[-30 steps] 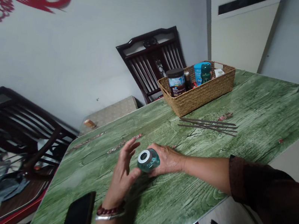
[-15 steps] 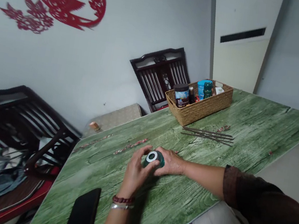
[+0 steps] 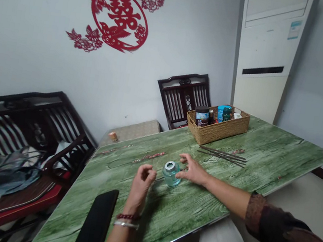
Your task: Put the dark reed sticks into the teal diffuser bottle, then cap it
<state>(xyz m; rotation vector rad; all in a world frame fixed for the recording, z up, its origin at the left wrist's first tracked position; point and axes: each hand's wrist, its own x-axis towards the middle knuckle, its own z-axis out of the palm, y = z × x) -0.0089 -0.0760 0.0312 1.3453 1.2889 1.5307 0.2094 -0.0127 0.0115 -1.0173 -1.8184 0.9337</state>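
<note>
A small translucent teal glass bottle [image 3: 171, 177] with a silver ring round its mouth stands upright on the green table. My left hand [image 3: 142, 179] is just left of it, apart from the glass, with loosely curled fingers and nothing visible in them. A dark red bead bracelet and a silver bangle circle that wrist. To the right of the bottle, my right hand [image 3: 193, 172] is open with its fingers apart. Its thumb reaches the bottle's right side; whether it touches the glass I cannot tell.
Several thin dark sticks [image 3: 223, 156] lie beyond my right hand. A woven basket [image 3: 219, 133] holding jars and bottles stands behind them. Near my left forearm lies a black phone [image 3: 96, 221]. Dark wooden chairs [image 3: 183, 100] stand beyond the table [image 3: 281, 156].
Both hands have come off the bottle and moved apart, the left to the left, the right to the right. The bottle now stands uncovered on the table. The head view has shifted.
</note>
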